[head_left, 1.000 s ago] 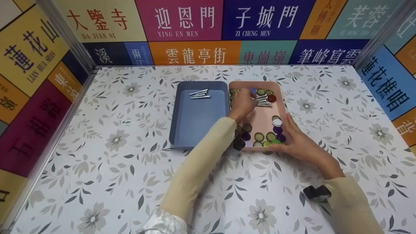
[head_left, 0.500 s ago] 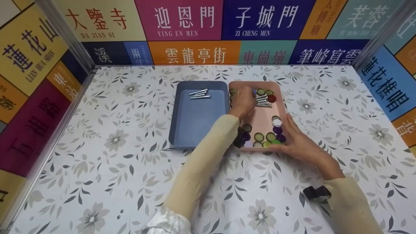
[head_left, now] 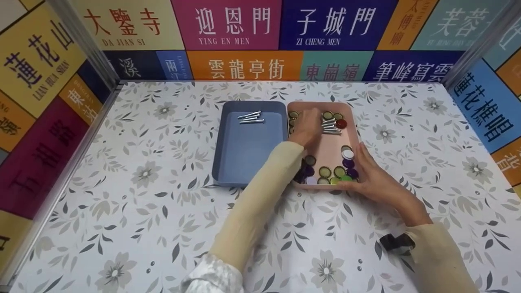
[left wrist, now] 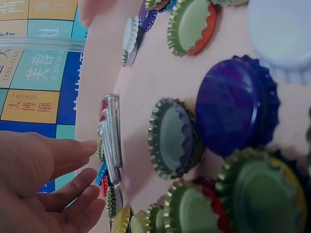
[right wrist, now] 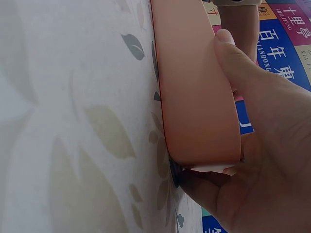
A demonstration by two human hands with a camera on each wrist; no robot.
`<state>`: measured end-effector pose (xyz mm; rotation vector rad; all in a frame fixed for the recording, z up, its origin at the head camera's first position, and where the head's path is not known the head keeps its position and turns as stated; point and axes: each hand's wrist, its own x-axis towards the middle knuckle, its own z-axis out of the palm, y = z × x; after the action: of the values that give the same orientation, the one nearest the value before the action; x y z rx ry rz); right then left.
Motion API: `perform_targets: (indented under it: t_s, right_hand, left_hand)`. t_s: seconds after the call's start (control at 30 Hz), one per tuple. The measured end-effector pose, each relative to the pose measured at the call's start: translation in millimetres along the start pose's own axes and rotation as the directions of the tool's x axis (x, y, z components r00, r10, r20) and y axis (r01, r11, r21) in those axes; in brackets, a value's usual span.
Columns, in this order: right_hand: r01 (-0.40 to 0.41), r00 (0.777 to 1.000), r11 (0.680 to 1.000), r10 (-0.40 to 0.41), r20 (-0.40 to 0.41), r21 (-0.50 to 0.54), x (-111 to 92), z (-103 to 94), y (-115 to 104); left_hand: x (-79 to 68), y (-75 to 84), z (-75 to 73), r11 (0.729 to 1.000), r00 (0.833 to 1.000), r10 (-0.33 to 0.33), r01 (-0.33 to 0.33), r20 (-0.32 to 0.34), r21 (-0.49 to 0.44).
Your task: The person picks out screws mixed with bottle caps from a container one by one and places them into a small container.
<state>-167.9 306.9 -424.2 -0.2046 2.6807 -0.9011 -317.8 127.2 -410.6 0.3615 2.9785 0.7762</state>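
Observation:
My left hand (head_left: 308, 127) reaches into the back of the pink tray (head_left: 330, 152). Its fingertips are right at a small bunch of silvery screws (head_left: 331, 126) lying there. In the left wrist view, the thumb and fingers are parted beside the screws (left wrist: 111, 138), with bottle caps (left wrist: 238, 104) close to the camera. My right hand (head_left: 376, 179) holds the tray's front right corner, thumb along the front edge and fingers at the right side. The right wrist view shows that hand (right wrist: 257, 131) spanning the outside of the tray wall (right wrist: 197, 97).
A blue-grey tray (head_left: 248, 158) stands directly left of the pink one, with several screws (head_left: 251, 118) at its back. Bottle caps of various colours (head_left: 325, 171) line the pink tray's edges. Printed panels (head_left: 244, 65) wall in the floral-covered table (head_left: 163, 228).
My left forearm has shifted slightly to the right, and the hand now covers a blue cap seen earlier behind it. The right hand and both trays have stayed in place.

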Motion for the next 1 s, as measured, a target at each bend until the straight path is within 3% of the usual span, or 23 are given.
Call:
perform_targets:
  t_s: [0.6,1.0]
  right_hand:
    - [0.007,1.000,1.000,-0.007,-0.008,-0.001,-0.4,0.0,1.1]
    - [0.013,1.000,1.000,-0.013,-0.003,-0.020,-0.4,1.1,1.4]
  left_hand:
    - [3.0,-1.9,11.0,0.980,0.999,0.040,-0.046,0.035,0.193]
    - [3.3,-3.4,15.2,0.988,1.000,0.011,-0.013,0.011,0.156]
